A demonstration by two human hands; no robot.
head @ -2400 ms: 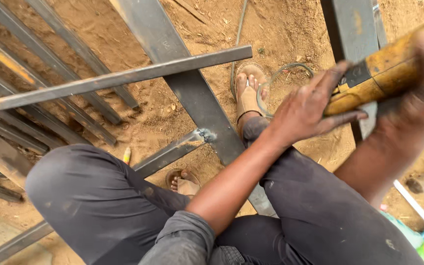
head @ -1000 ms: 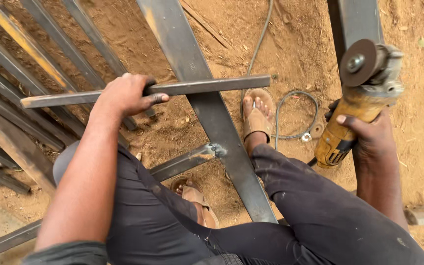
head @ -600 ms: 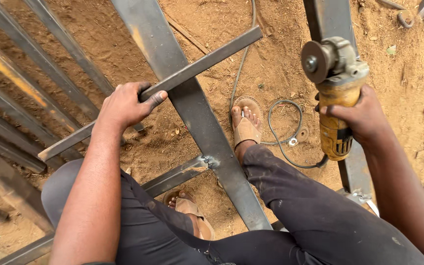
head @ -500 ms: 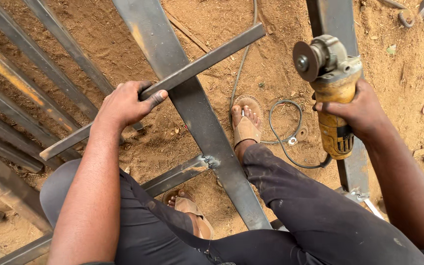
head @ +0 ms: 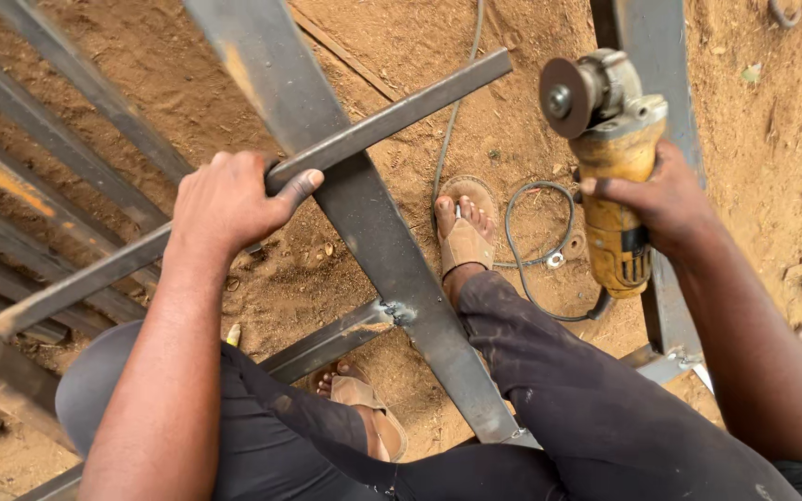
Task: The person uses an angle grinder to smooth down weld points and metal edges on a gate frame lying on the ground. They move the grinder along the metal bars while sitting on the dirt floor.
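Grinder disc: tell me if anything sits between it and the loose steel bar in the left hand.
Nothing visible does. The disc is held up in the right hand, just right of the bar's free end, with only bare sand in the gap. The left hand grips the bar well away from that end.

view: one head camera, worn by the person, the only view here.
direction: steeply down past the person's knees to the sandy ground.
closeness: near; the forearms run in from the bottom edge and fill much of the frame.
left side: left hand on a grey steel bar.
right side: right hand on a yellow angle grinder.
far edge: bars of the steel frame run out of the top.
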